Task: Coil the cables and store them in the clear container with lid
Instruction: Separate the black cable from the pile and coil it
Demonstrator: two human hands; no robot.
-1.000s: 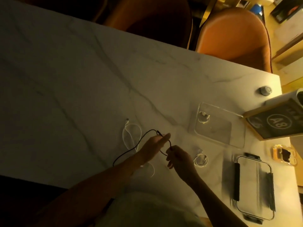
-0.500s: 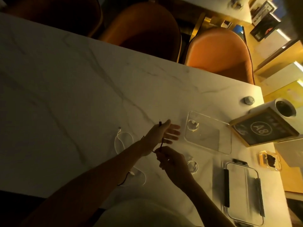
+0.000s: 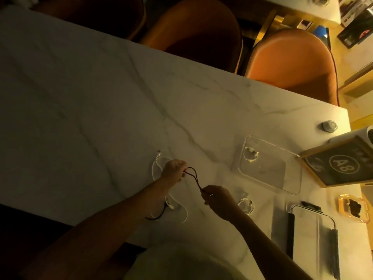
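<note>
On the marble table (image 3: 101,110), near its front edge, both hands work the black cable (image 3: 194,177); left hand (image 3: 173,170) has fingers curled round one end of a doubled loop, right hand (image 3: 217,199) pinches the other end, the loop hanging taut-ish between them above the surface; the cable's tail runs back under the left forearm and ends on the table by the body (image 3: 157,216). White cable (image 3: 161,164) lies loose and uncoiled beneath the left hand, one plug pointing away. Clear container (image 3: 282,178) sits open to the right of the hands, one coiled white cable (image 3: 250,156) inside at its far-left corner; second coiled white cable (image 3: 246,205) on the table just right of the right hand, outside the container. Lid (image 3: 314,239) with dark clips lies flat nearer the front right, apart from the container. Framed sign reading A8 (image 3: 341,164) touching or just beside the container's right edge, cannot tell which.
</note>
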